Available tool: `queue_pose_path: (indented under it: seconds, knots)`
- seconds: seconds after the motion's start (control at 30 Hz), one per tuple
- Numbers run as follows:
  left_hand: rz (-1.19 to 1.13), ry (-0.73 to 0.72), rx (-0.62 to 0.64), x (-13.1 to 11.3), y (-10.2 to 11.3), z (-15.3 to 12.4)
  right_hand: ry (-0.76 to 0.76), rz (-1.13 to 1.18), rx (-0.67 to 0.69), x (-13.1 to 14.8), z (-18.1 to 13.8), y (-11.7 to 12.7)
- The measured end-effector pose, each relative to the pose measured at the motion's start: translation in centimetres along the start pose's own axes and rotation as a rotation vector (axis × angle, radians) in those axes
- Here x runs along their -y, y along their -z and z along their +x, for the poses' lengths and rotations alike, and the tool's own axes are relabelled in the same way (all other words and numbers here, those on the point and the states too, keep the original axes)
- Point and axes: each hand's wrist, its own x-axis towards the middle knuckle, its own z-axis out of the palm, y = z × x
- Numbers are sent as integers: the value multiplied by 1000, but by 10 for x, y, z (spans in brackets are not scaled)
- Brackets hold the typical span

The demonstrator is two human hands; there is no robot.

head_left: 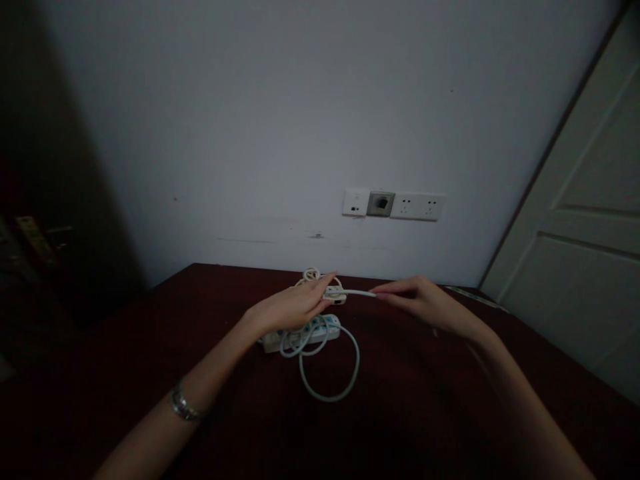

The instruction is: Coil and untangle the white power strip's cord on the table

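The right hand (425,303) pinches a white cable (359,293) beside the outstretched left hand (287,309), whose grip is unclear.

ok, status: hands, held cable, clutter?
Right hand pinching thin white cable. Left hand at small white rectangular block, grip unclear. Nearby: looped pale cord over long white power strip.

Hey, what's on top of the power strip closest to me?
Loops of pale cable lie across that power strip, with blue-marked sockets partly showing. Your left hand hides part of its far side, so I can't see what's there.
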Motion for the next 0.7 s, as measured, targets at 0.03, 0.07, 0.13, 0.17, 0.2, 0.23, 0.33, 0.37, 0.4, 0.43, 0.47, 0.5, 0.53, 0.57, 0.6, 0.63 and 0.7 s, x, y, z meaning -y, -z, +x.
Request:
queue_pose_path:
  seconds: [0.03,0.07,0.13,0.17,0.2,0.23,0.33,0.37,0.4,0.43,0.47,0.5,0.53,0.57,0.6,0.63,0.7]
  knots:
    - [5,-1,-23,0,-2,0,5,-22,0,1,0,0]
    - [2,1,-52,1,-4,1,5,-43,1,2,-1,0]
    - [-26,16,-134,3,-10,4,-32,-80,0,2,-3,1]
    - [-49,29,-185,5,-13,7,-57,-88,1,1,-3,1]
    - [-70,48,-246,6,-17,9,-80,-86,6,0,-4,2]
    - [-83,74,-317,8,-20,11,-95,-76,11,-1,-5,3]
    - [-34,93,-522,13,-27,16,-82,-45,10,-6,-5,5]
    - [1,62,-573,14,-28,17,-72,-49,2,-6,-5,5]
    - [31,16,-607,15,-29,17,-62,-63,-11,-7,-4,5]
    - [54,-34,-629,16,-29,17,-47,-78,-29,-8,-3,5]
    - [72,-78,-639,17,-29,17,-28,-90,-45,-8,-3,5]
    - [88,-110,-635,18,-29,17,-8,-97,-62,-8,-2,4]
    - [106,-133,-623,18,-29,16,11,-100,-76,-9,-1,4]
    - [126,-147,-604,19,-29,16,25,-102,-86,-9,0,3]
    - [145,-155,-584,19,-29,15,34,-105,-95,-9,1,3]
    - [159,-162,-565,18,-29,14,42,-110,-105,-9,1,2]
    - [168,-177,-532,17,-28,13,54,-125,-122,-9,2,2]
